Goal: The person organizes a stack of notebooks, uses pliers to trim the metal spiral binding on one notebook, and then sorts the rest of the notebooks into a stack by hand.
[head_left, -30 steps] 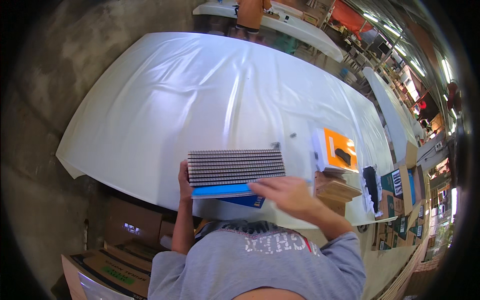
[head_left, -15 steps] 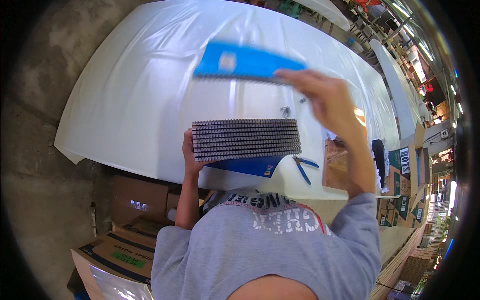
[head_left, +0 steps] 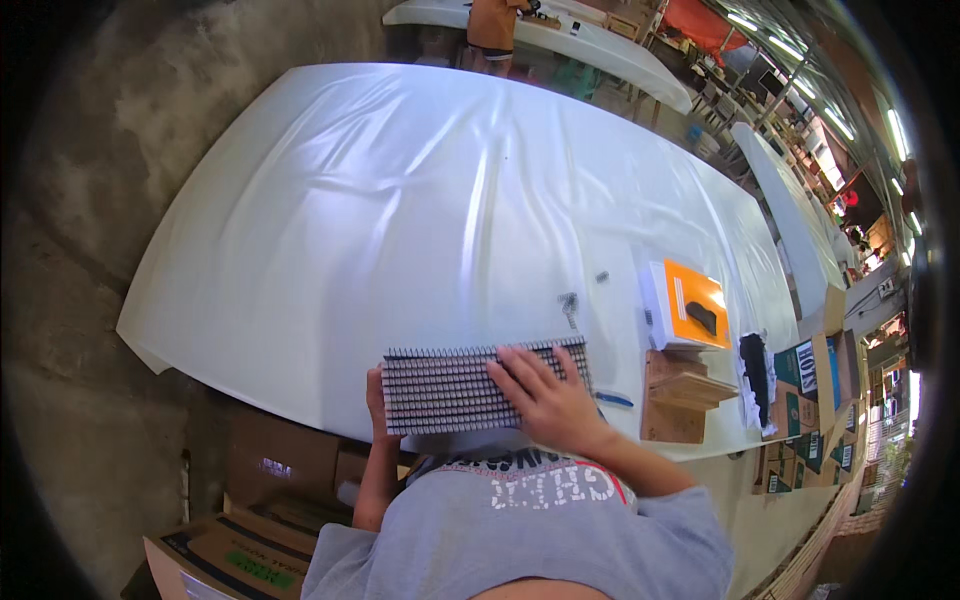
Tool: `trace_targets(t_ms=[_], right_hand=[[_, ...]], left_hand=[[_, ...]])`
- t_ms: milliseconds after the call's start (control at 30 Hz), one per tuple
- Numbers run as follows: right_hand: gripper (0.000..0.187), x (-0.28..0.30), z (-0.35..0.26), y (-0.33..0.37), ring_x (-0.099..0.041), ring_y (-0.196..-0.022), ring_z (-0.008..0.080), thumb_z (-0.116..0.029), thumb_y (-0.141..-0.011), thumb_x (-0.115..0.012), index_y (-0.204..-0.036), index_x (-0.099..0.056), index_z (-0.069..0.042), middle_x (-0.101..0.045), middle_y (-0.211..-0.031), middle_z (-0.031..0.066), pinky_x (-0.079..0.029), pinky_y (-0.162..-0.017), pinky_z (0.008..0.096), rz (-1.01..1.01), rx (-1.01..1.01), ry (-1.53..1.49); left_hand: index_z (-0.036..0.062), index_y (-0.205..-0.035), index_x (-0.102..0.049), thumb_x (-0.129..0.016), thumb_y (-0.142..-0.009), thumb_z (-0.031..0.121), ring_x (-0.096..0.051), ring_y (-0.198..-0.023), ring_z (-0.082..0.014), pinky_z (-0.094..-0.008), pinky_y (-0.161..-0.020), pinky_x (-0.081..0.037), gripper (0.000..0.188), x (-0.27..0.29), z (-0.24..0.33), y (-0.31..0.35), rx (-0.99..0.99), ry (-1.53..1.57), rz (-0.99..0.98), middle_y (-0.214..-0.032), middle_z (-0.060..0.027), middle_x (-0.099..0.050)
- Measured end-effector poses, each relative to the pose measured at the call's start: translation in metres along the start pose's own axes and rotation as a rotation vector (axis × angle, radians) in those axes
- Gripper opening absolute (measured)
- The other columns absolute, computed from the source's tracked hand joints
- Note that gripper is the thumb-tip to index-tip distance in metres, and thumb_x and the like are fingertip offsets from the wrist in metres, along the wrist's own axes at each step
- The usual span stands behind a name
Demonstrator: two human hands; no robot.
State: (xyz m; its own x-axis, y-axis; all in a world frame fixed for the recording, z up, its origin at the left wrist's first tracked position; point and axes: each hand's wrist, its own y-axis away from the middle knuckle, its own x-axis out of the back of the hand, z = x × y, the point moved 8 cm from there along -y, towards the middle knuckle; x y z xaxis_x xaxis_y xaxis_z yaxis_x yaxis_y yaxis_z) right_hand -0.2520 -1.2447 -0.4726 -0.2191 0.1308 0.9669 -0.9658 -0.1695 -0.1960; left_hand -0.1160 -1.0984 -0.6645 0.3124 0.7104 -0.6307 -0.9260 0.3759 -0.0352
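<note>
A stack of spiral notebooks (head_left: pixel 440 395) stands at the near edge of the table with its rows of dark wire coils facing up. My left hand (head_left: pixel 376 402) grips the stack's left end, fingers partly hidden behind it. Across the coils at the right part lies my right hand (head_left: pixel 550 402), fingers spread and reaching the farthest row. That row sits slightly apart from the others. Just right of the stack, a blue plier handle (head_left: pixel 614 400) shows; the rest of the pliers is hidden. Loose wire coil scraps (head_left: pixel 569 304) lie beyond the stack.
A wooden stand (head_left: pixel 672 410) is on the right, with an orange-covered notebook (head_left: pixel 690 290) on a pile behind it. A dark cloth (head_left: pixel 755 375) lies near cardboard boxes (head_left: pixel 800 400). More cartons (head_left: pixel 260 550) stand lower left. Another person (head_left: pixel 492 30) is at a far table.
The blue notebook held up in my right hand is no longer raised; that hand has come down onto the coils. The head view has shifted, showing more of the far side.
</note>
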Motion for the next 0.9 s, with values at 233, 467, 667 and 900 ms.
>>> trace_targets(t_ms=[233,467,667,900], right_hand=[[0.029,-0.001,-0.01,0.03,-0.053,-0.105,0.0119,-0.014,-0.082,-0.051,-0.109,-0.062,-0.012,-0.058,-0.113,0.0002,-0.031,-0.091,0.0394,0.446,-0.131,0.069],[0.038,0.012,-0.015,0.021,-0.056,-0.093,0.018,-0.014,-0.067,-0.06,-0.104,-0.056,-0.009,-0.057,-0.101,0.0041,-0.034,-0.084,0.0381,0.44,-0.155,-0.054],[0.026,0.008,-0.019,0.019,-0.053,-0.098,0.0166,-0.017,-0.082,-0.051,-0.106,-0.057,-0.01,-0.056,-0.107,0.0048,-0.035,-0.085,0.0364,0.321,-0.109,-0.131],[0.043,0.001,-0.027,0.024,-0.054,-0.099,0.0163,-0.038,-0.075,-0.058,-0.106,-0.057,-0.007,-0.058,-0.11,0.0063,-0.032,-0.086,0.0393,0.258,-0.015,-0.146]], left_hand=[[0.0079,-0.128,-0.022,-0.061,-0.082,0.014,-0.051,-0.093,-0.0141,-0.0296,-0.083,-0.046,0.06,-0.025,0.023,0.002,-0.193,-0.371,-0.055,-0.109,-0.0077,-0.046],[0.0006,-0.111,-0.045,-0.067,-0.076,0.017,-0.054,-0.095,-0.0145,-0.0277,-0.086,-0.043,0.044,-0.007,0.02,0.002,-0.169,-0.776,-0.342,-0.104,-0.0055,-0.056],[-0.0016,-0.114,-0.046,-0.079,-0.062,0.045,-0.052,-0.099,-0.0178,-0.0305,-0.085,-0.043,0.077,-0.022,0.063,-0.003,-0.159,-0.647,-0.556,-0.105,-0.0088,-0.054],[0.0,-0.12,-0.046,-0.064,-0.064,0.067,-0.059,-0.091,-0.0312,-0.04,-0.079,-0.046,0.089,-0.136,0.074,-0.038,0.352,-1.396,-1.197,-0.097,-0.0181,-0.06]])
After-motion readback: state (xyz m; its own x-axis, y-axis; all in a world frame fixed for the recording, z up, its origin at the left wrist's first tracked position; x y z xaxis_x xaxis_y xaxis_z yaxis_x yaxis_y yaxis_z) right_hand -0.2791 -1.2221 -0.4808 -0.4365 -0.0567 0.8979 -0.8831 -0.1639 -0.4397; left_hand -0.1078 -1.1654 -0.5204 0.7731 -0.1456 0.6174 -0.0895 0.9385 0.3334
